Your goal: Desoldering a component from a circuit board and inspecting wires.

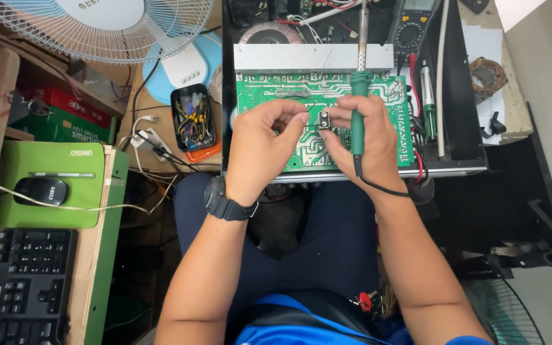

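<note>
Soldering iron (pixel 357 115) upright in right hand (pixel 359 144)

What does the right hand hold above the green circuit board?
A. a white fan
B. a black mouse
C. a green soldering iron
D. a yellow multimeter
C: the right hand has its grip around the green soldering iron, which points up over the board.
</note>
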